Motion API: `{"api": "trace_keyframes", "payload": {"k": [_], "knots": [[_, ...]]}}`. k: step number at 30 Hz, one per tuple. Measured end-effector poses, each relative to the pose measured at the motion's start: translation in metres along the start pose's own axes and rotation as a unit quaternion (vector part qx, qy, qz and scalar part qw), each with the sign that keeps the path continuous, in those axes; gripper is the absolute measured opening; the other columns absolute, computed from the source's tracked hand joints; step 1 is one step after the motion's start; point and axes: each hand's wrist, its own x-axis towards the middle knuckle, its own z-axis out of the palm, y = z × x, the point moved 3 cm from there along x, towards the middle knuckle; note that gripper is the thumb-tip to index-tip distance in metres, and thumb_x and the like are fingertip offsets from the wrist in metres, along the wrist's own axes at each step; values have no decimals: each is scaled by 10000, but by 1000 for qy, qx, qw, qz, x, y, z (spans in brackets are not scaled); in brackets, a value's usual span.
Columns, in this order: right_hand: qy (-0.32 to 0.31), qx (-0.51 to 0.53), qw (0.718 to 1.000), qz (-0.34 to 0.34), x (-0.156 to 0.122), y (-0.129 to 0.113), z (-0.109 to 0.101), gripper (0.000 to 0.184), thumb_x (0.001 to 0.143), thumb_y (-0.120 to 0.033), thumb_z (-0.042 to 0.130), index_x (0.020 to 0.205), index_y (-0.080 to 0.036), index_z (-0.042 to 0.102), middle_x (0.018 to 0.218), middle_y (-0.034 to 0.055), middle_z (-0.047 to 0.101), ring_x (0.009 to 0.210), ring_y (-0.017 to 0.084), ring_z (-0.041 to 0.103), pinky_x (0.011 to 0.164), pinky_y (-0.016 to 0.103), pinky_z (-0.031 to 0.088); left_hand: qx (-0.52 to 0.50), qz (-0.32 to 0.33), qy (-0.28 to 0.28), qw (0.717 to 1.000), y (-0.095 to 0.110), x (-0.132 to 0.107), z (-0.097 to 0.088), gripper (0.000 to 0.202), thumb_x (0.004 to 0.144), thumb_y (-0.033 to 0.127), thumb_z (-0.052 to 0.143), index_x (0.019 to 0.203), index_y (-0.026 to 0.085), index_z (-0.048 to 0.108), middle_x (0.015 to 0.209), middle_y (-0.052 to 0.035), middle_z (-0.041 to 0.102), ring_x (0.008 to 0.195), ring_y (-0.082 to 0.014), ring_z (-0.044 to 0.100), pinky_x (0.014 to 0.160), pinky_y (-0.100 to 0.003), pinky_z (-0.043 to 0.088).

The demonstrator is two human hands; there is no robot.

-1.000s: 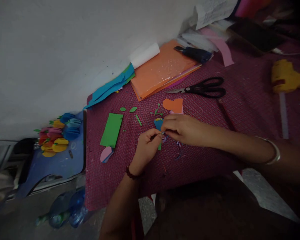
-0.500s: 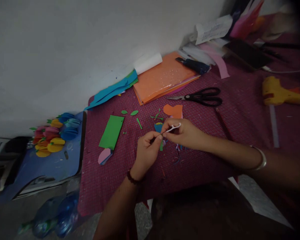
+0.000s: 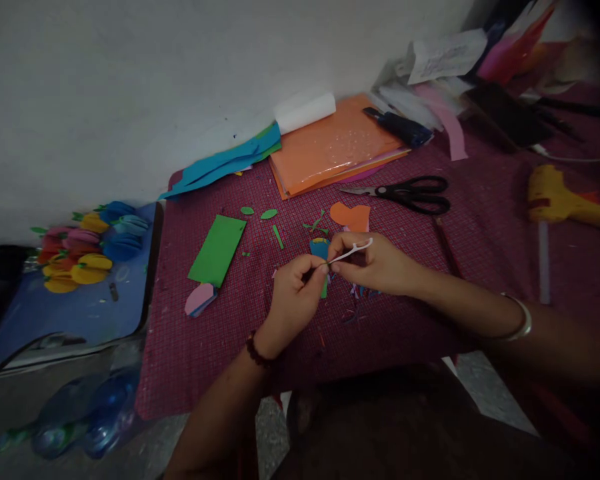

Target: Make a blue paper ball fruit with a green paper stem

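The left hand (image 3: 295, 293) and right hand (image 3: 380, 268) both pinch a thin white strip (image 3: 352, 251) over the counter (image 3: 205, 353), on the near side of the black scissors (image 3: 386, 192), and a soft grip close to the fingertips should help keep it from bending

Glue gun (image 3: 547, 193) right of scissors (image 3: 391, 192)

white strip (image 3: 353, 250): end hidden | glue gun (image 3: 549, 195): cut off | bottles (image 3: 107, 417): blurred
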Motion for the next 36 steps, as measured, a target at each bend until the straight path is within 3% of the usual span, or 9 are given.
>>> {"api": "trace_keyframes", "payload": {"k": [5, 10, 13, 18, 23, 27, 30, 33, 36], "knots": [[2, -31, 999, -7, 1, 0, -1, 26, 684, -153, 524, 687, -179, 524, 629, -25, 519, 569, 92, 454, 532, 229, 351, -7, -14, -26, 1000, 0, 0, 3, 203, 838, 246, 536, 653, 170, 564, 556, 35, 466, 538, -90, 413, 526, -220, 330], [25, -72, 997, -28, 0, -1, -1, 55, 649, -130, 502, 665, -183, 505, 594, -35, 491, 529, 83, 420, 500, 225, 327, -133, -105, -96, 981, -6, 0, 8, 133, 826, 253, 528, 761, 162, 600, 548, 43, 487, 482, -74, 396, 484, -210, 317], [38, -79, 996, -25, -1, -1, -1, 49, 654, -136, 506, 667, -183, 503, 588, -34, 486, 525, 85, 419, 496, 226, 330, -170, -103, -63, 978, -5, 2, 7, 89, 765, 202, 580, 841, 161, 603, 597, 49, 501, 505, -67, 407, 494, -202, 328], [36, -84, 996, -17, -2, 0, 1, 40, 661, -147, 506, 672, -184, 496, 592, -26, 497, 530, 93, 442, 506, 234, 352, -154, -72, -38, 985, -2, 3, 5, 76, 738, 194, 601, 683, 156, 565, 578, 51, 474, 518, -59, 389, 507, -203, 322], [31, -123, 990, -62, -3, -1, 3, 49, 684, -148, 509, 680, -191, 486, 610, -22, 507, 545, 100, 457, 521, 241, 362, -229, -141, -54, 962, -11, 2, 9, 106, 733, 234, 606, 671, 158, 565, 498, 64, 442, 428, -46, 340, 434, -200, 255], [31, -225, 960, -161, -6, -4, 2, 86, 725, -123, 500, 691, -200, 479, 656, -7, 538, 601, 121, 486, 589, 272, 370, -339, -230, -92, 908, -13, 2, 11, 115, 646, 226, 645, 639, 157, 553, 489, 58, 448, 409, -44, 361, 399, -190, 239], [15, -290, 930, -225, -9, -5, 1, 99, 764, -121, 498, 716, -208, 499, 700, 9, 574, 665, 146, 520, 638, 299, 377, -387, -263, -124, 875, -12, 2, 10, 114, 617, 238, 625, 610, 161, 540, 498, 49, 448, 412, -47, 375, 389, -190, 235], [-4, -334, 900, -280, -11, -6, -1, 106, 814, -130, 492, 752, -207, 531, 744, 27, 605, 711, 162, 551, 666, 320, 373, -406, -264, -144, 863, -12, 3, 10, 169, 637, 306, 593, 569, 167, 524, 509, 29, 456, 415, -58, 385, 381, -204, 241], [-32, -359, 881, -307, -13, -7, -2, 97, 859, -177, 497, 794, -210, 563, 783, 37, 625, 738, 168, 564, 693, 332, 371, -393, -264, -145, 869, -16, 3, 12, 165, 634, 287, 600, 555, 172, 511, 488, 32, 437, 403, -56, 355, 373, -209, 216]]}}
